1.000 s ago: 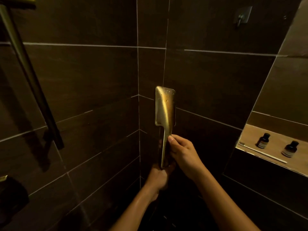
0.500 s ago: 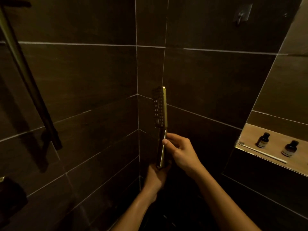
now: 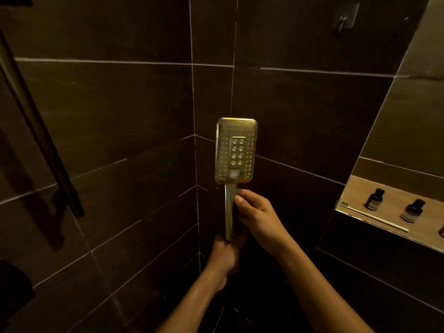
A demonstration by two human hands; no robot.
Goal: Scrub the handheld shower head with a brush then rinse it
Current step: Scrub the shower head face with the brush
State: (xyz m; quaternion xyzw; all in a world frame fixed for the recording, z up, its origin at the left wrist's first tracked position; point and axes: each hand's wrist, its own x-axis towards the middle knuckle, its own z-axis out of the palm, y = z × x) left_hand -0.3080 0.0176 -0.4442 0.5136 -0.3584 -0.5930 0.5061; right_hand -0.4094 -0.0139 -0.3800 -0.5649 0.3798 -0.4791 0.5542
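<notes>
A gold rectangular handheld shower head (image 3: 236, 150) stands upright in front of the dark tiled corner, its nozzle face turned toward me. My right hand (image 3: 258, 216) grips the upper part of its slim handle just below the head. My left hand (image 3: 224, 257) closes around the bottom end of the handle. A white toothbrush-like brush (image 3: 374, 217) lies on the recessed shelf at the right, away from both hands.
A lit wall niche (image 3: 396, 227) at the right holds small dark bottles (image 3: 374, 199) beside the brush. A dark slanted rail (image 3: 40, 131) runs down the left wall. A metal hook (image 3: 343, 18) sits high on the back wall.
The shower head has been rotated about its handle: first its back showed, then its edge, now its nozzle face points at me. Both hands kept their hold.
</notes>
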